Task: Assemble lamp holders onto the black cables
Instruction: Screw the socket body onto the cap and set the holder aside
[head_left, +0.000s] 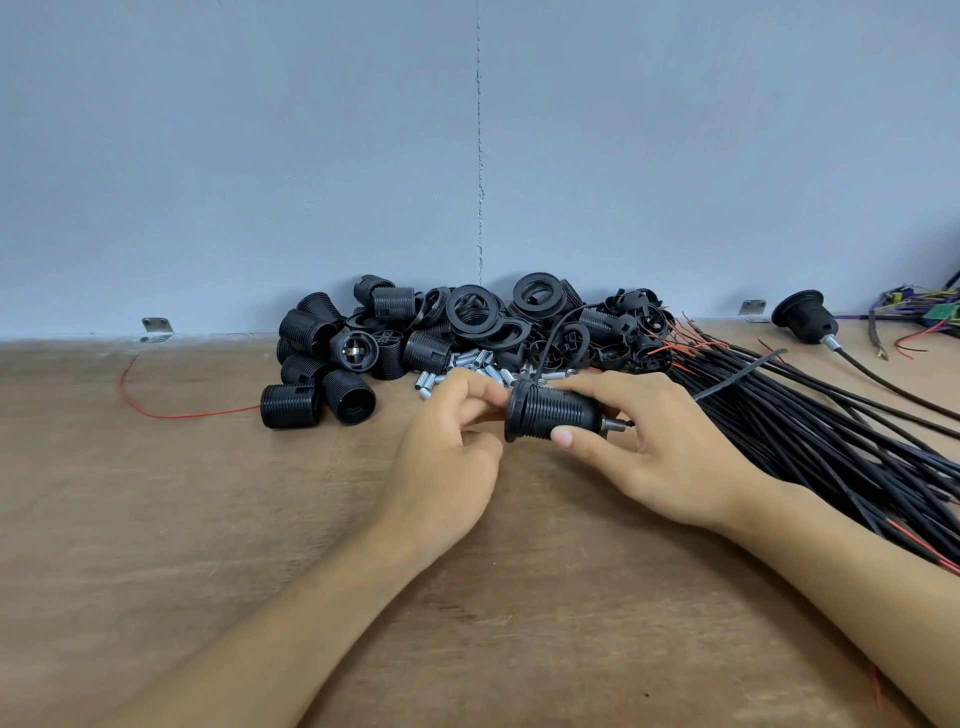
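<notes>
**Holder gripped sideways in both hands, mid-assembly**

The holder (550, 413) is in the middle of the scene, just above the table (208, 519). It lies on its side with its flange to the left and a metal nipple (615, 423) sticking out to the right. The right hand (660, 457) wraps the threaded body, thumb on the near side and fingers over the far side, likely to keep it from turning. The left hand (447, 452) has its fingers curled, with the tips pinching at the flange rim. This looks like the working hand, turning or seating something at the open mouth, but what lies under those fingertips is hidden. A thin cable (549, 338) rises from behind the flange and arcs to the far right. Where it enters the holder cannot be seen.

Short metal tubes (467, 364) lie scattered just beyond the hands. Behind them a pile (467, 322) of black shells and rings sits against the wall, within easy reach. To the right a bundle (831, 436) of black cables fans toward the near right, its bared red ends pointing at the pile, handy for the right hand. At the far right one cabled holder (804, 317), seemingly finished, stands apart from the loose stock. A loose red wire (156, 410) lies on the left.
</notes>
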